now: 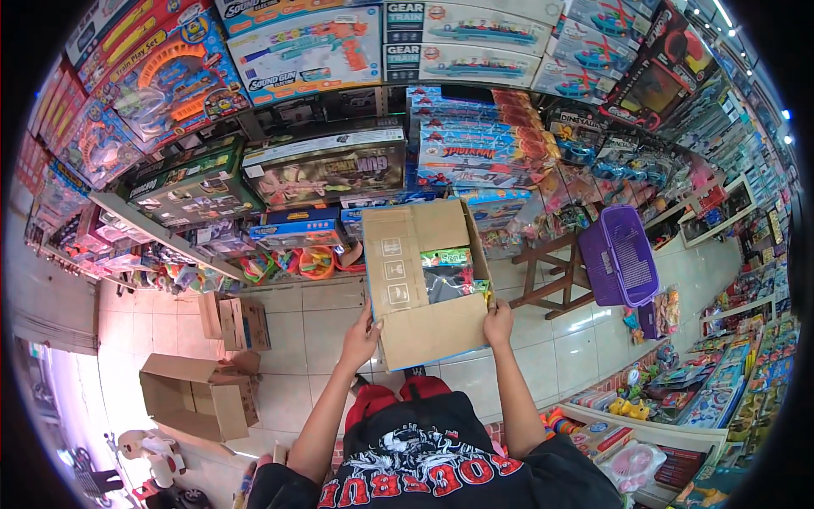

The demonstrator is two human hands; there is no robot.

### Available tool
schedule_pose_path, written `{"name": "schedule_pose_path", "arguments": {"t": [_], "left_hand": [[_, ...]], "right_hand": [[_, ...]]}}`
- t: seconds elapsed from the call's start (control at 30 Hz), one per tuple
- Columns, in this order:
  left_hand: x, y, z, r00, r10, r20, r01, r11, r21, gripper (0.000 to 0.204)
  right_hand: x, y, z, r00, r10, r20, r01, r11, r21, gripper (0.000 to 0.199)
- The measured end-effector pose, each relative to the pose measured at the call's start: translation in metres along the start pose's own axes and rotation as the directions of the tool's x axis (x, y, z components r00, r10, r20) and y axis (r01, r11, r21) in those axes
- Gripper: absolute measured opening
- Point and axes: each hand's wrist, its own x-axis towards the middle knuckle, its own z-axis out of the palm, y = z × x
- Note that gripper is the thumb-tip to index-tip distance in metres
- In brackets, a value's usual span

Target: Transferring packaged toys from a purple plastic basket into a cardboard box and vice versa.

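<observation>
Your left grip (363, 339) and right grip (498, 325) are both grasping the cardboard carton (432, 338) by its sides near the closest corners, out in front of your body and above the tiled floor (292, 339). With both grips so near your end, the far end could dip if the contents are heavy. The top gapes between its flaps, so a strong tilt could spill the toy packets (447, 259). Swinging right could clip the purple basket (597, 250); stepping left risks the open box (180, 371).
</observation>
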Motion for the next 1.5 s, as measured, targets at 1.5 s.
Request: {"name": "schedule_pose_path", "arguments": {"t": [1.5], "left_hand": [[-0.085, -0.039, 0.024, 0.510, -0.276, -0.815, 0.132, 0.961, -0.242, 0.064]], "right_hand": [[-0.082, -0.111, 0.022, 0.514, -0.688, 0.512, 0.541, 0.723, 0.429, 0.042]]}}
